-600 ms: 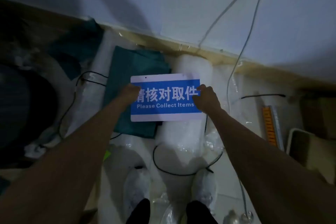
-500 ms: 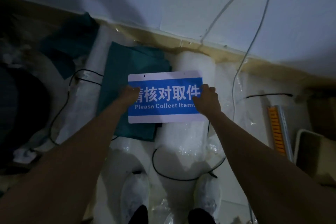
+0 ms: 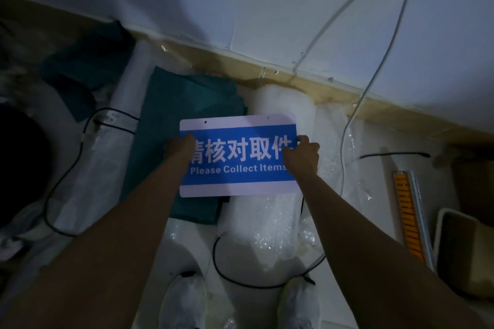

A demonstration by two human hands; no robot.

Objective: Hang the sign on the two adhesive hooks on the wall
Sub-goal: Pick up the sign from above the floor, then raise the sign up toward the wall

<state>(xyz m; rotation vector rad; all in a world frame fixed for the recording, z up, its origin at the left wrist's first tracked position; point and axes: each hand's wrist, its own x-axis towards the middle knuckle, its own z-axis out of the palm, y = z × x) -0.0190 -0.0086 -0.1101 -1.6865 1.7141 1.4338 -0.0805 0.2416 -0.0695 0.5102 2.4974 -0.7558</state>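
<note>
A flat blue and white sign (image 3: 238, 157) reading "Please Collect Items" is held level above the floor, facing me. Two small holes show in its white top strip. My left hand (image 3: 179, 147) grips its left edge and my right hand (image 3: 302, 157) grips its right edge. The white wall (image 3: 240, 2) rises behind. No adhesive hooks are in view.
A bubble-wrap roll (image 3: 267, 222) and folded dark green cloth (image 3: 173, 115) lie under the sign. A black cable (image 3: 240, 283) loops near my white shoes (image 3: 184, 304). White cables (image 3: 344, 5) hang down the wall. An orange strip (image 3: 409, 216) and a bin (image 3: 459, 248) lie at right.
The view has tilted down slightly along the wall; the sign stays held in both hands, and its top holes now show clearly.
</note>
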